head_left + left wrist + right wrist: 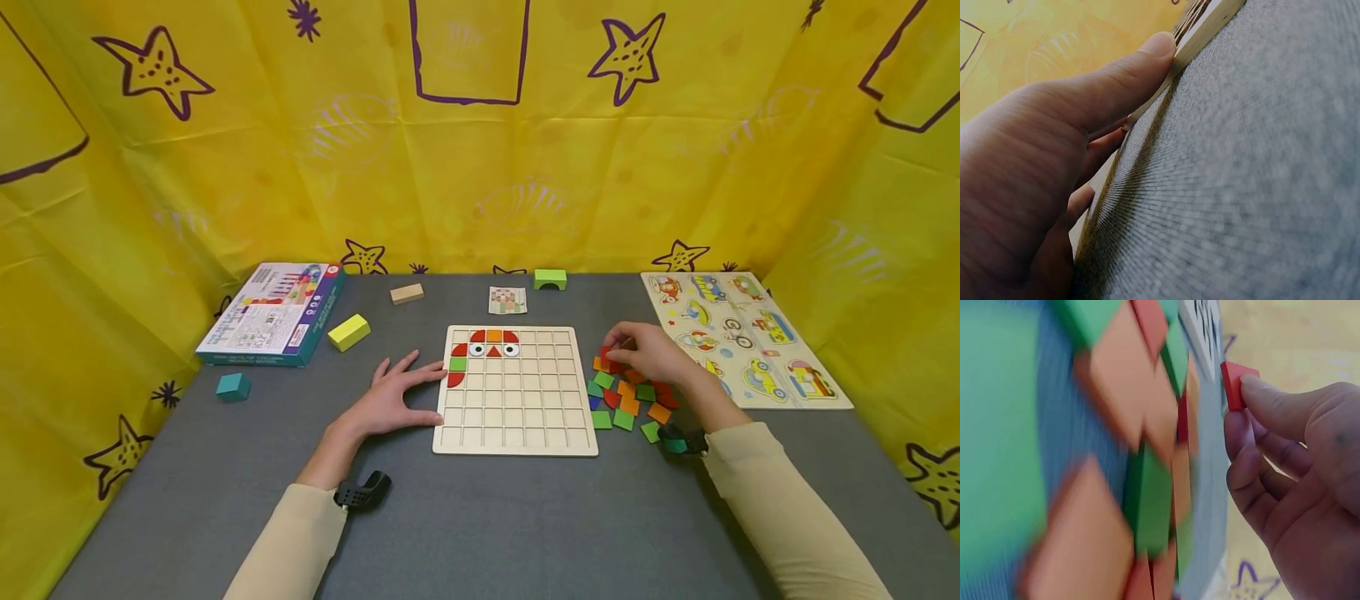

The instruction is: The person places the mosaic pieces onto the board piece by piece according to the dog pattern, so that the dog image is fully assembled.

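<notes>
A light wooden grid board [517,408] lies on the grey table, with red, orange, green and eye-printed tiles [493,337] set in its upper left squares. My left hand [390,400] rests at the board's left edge with fingers spread; in the left wrist view the thumb [1159,47] touches the rim. To the right of the board, my right hand [652,350] pinches a red tile [1239,381] between thumb and fingers, above a loose pile of green, orange, red and blue tiles [627,400].
A small pattern card [507,301] and a green arch block [550,279] lie behind the board. At left are a game box [262,312], a yellow block [349,332], a teal block [233,387] and a plain wooden block [407,293]. A picture puzzle board [742,333] lies at right.
</notes>
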A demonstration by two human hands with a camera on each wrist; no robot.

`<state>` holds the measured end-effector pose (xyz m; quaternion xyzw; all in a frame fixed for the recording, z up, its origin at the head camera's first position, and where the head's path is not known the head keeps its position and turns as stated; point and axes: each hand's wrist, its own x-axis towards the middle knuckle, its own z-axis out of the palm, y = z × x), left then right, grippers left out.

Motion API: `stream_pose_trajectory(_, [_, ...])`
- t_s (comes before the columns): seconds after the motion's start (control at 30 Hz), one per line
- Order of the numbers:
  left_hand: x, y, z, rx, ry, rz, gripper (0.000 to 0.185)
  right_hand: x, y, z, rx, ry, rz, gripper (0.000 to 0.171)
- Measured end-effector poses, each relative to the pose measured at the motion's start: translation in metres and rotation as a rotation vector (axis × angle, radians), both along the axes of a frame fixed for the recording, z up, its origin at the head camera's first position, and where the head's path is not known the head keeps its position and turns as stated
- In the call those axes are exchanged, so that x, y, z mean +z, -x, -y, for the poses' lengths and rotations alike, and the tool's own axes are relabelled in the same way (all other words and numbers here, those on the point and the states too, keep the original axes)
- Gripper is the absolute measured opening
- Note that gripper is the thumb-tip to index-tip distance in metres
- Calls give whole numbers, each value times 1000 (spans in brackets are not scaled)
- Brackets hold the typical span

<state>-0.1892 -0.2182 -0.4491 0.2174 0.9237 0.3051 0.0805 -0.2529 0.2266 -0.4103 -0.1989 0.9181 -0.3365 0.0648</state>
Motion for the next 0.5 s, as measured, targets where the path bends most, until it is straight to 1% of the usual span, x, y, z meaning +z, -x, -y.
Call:
stream_pose_trajectory(0.17, [0,0,0,-2,7,-1,78,-4,2,33,44,20,-13,8])
stream_pose_trajectory(0.33, [0,0,1,-2,1,-3,78,-6,4,70,84,57,19,6])
stream_pose_trajectory(0.5, [0,0,0,-8,-5,-1,78,-6,5,99,127,67,32,5])
